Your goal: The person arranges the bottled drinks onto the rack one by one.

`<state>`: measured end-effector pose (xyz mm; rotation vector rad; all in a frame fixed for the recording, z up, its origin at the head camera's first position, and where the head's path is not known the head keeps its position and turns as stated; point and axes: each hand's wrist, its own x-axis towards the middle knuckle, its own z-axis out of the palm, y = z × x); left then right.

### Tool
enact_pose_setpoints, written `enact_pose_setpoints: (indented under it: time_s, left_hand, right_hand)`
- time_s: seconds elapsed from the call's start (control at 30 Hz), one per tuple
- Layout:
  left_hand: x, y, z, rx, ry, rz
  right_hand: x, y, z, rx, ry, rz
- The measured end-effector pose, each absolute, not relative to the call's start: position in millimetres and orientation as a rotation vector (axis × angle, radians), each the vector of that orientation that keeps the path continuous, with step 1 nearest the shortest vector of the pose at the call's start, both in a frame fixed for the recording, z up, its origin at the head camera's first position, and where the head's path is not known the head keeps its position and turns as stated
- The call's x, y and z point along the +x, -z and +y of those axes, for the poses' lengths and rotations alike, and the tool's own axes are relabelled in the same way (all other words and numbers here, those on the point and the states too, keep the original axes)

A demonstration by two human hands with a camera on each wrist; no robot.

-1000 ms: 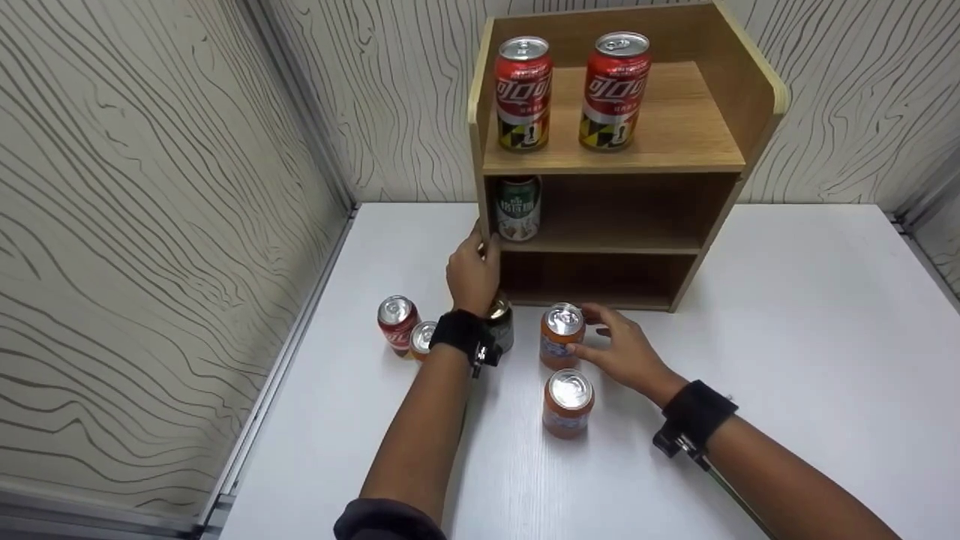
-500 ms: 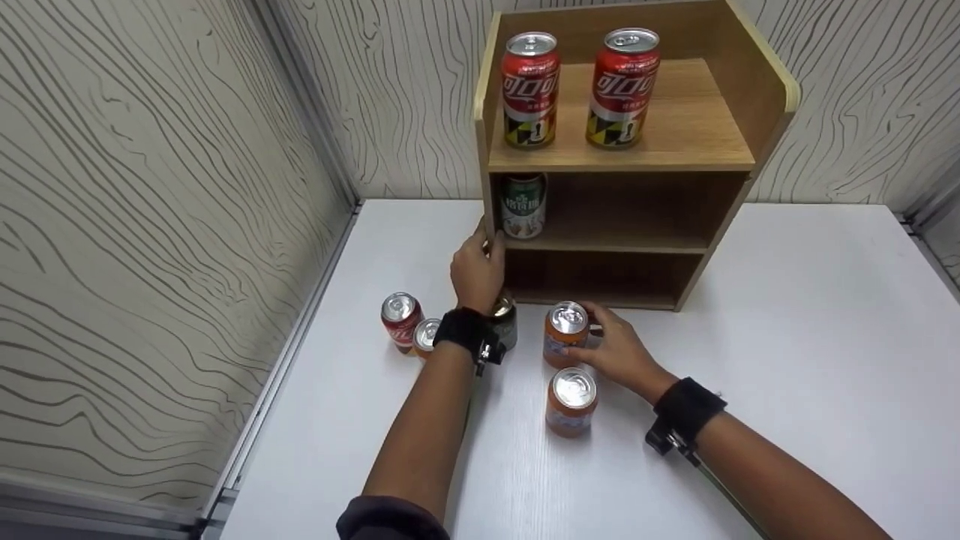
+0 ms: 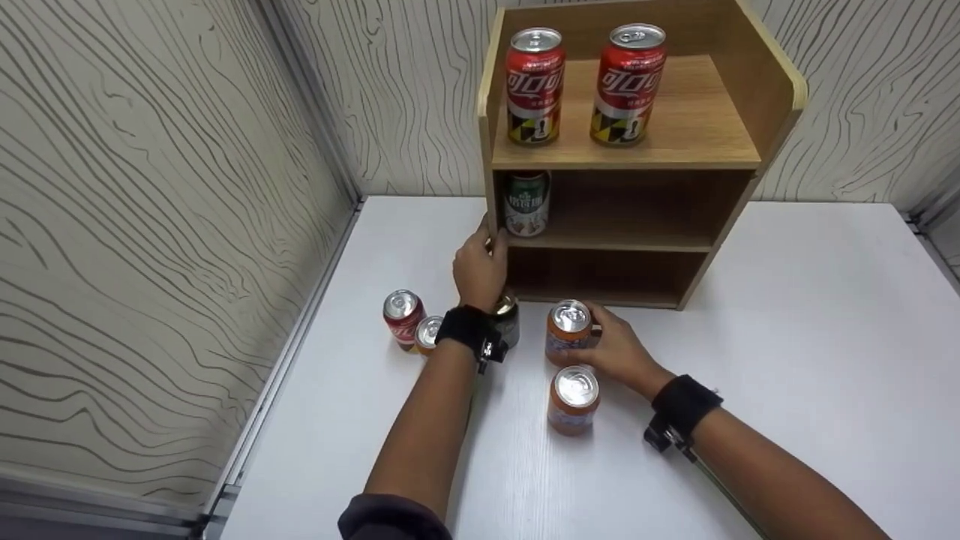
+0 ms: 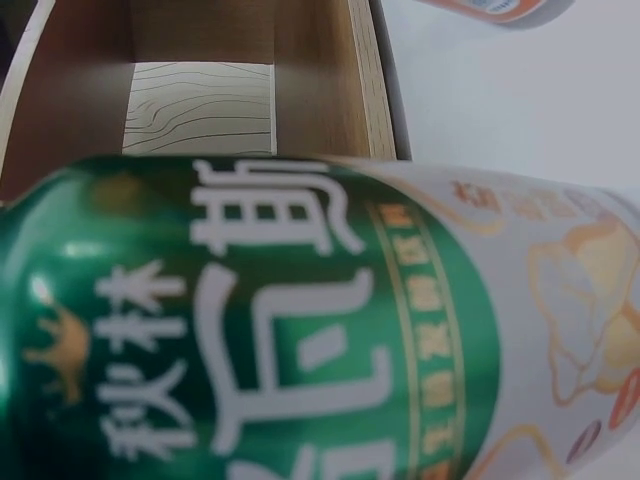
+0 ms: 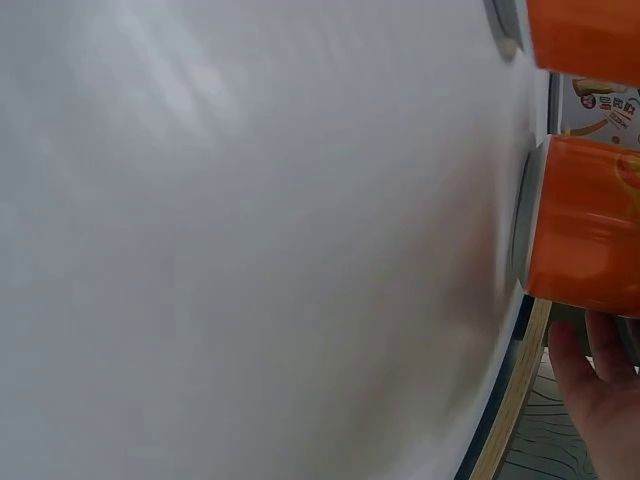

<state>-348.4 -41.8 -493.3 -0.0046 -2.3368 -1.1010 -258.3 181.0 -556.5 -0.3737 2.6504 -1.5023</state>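
At the left side of the small wooden shelf [image 3: 622, 244], my left hand [image 3: 480, 271] holds the side panel, with its thumb at the front edge. My right hand [image 3: 619, 349] grips an upright orange drink can [image 3: 568, 335] from its right side, thumb in front and fingers reaching behind. A second orange can [image 3: 574, 405] stands just nearer. Below my left hand, a dark can with a gold top [image 3: 507, 322] is partly hidden by the wrist strap. A green and white can [image 4: 250, 320] fills much of the left wrist view.
Two red cola cans [image 3: 535, 88] stand on the top shelf. One green and white can [image 3: 527, 204] is at the left of the middle shelf. Left of my left wrist stand a red can [image 3: 404, 319] and a partly hidden orange one [image 3: 428, 334]. Patterned panels [image 3: 420, 97] enclose the white table.
The head view has shifted slightly, moving the scene a little to the right. My right hand has closed slightly further around the orange can. My left hand stays on the shelf's side.
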Motion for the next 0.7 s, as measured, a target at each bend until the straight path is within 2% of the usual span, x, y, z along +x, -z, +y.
enact_pose_setpoints:
  time_s: [0.7]
  left_hand:
    - [-349.7, 495.4, -40.5, 0.013, 1.092, -2.327]
  right_hand:
    - [-266.9, 553.0, 173.3, -0.353, 1.601, 2.654]
